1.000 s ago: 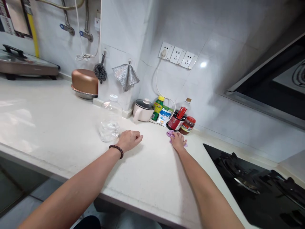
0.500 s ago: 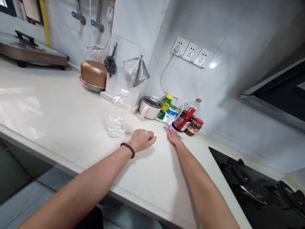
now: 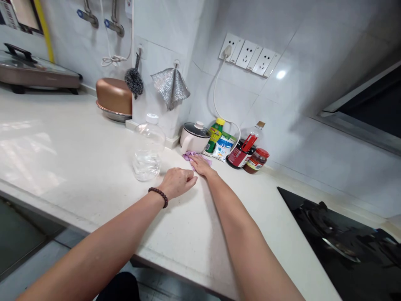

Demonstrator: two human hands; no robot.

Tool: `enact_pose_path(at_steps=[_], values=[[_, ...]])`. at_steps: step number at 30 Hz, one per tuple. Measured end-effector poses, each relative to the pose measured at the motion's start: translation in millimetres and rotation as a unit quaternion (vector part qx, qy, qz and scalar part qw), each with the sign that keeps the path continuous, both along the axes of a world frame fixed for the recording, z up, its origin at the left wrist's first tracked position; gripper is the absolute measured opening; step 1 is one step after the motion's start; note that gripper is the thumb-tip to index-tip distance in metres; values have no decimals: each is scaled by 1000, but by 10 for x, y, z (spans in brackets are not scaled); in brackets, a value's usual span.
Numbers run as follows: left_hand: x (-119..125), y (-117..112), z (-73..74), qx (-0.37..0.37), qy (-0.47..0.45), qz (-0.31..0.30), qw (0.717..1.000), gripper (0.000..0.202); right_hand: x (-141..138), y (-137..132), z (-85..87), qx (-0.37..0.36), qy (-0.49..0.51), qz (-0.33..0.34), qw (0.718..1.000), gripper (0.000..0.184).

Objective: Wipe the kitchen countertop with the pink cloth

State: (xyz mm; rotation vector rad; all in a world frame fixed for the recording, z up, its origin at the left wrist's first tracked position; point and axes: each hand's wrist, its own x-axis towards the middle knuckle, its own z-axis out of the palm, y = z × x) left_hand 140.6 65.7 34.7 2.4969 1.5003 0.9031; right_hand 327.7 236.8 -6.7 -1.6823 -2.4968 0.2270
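My right hand (image 3: 202, 165) presses a thin purple cloth (image 3: 188, 155) against the white countertop (image 3: 188, 228), just in front of a small cream pot (image 3: 191, 143) with a dark glass lid. Part of the cloth is hidden under the fingers. Beside it, my left hand (image 3: 176, 183) rests on the counter with its fingers curled in, and nothing shows in them. A dark beaded bracelet (image 3: 159, 195) circles the left wrist. Left of that hand stands a large clear plastic bottle (image 3: 148, 147) with a white cap, partly filled with clear liquid.
Along the wall stand a green bottle (image 3: 215, 136), a white-blue packet (image 3: 223, 147), a dark red-labelled jar (image 3: 239, 155) and a red-lidded jar (image 3: 257, 161). A black gas stove (image 3: 308, 228) lies right. A copper-coloured pot (image 3: 114, 96) and an electric pan (image 3: 40, 75) sit left.
My right hand has slid the purple cloth leftward across the counter, from by the jars to in front of the cream pot. The left hand stays curled on the counter. The view has shifted slightly.
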Motion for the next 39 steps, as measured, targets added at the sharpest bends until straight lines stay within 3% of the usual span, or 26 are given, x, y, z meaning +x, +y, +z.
enact_pose_path(at_steps=[3,6,10,16,20,23,29,39], values=[[-34,7,0,-10,9,16,1000,40,201,-61,17,0,5,-9,1000,58],[-47,2,8,-19,12,23,999,40,623,-185,38,5,3,-44,999,58],[-44,-6,18,-27,7,24,999,41,1508,-496,81,18,-9,-124,992,57],[-45,-27,55,-29,-7,22,999,40,2972,-1266,142,38,-34,-261,964,63],[-43,-29,72,-28,-10,25,999,40,3554,-1652,107,54,-51,-319,945,65],[-57,-7,63,-28,-13,26,999,39,3677,-1731,42,59,-62,-336,938,66],[-99,47,45,-39,-12,36,999,39,3605,-1921,-52,50,-76,-340,936,62],[-146,43,37,-46,-30,38,998,38,3411,-3110,-140,32,-78,-313,946,64]])
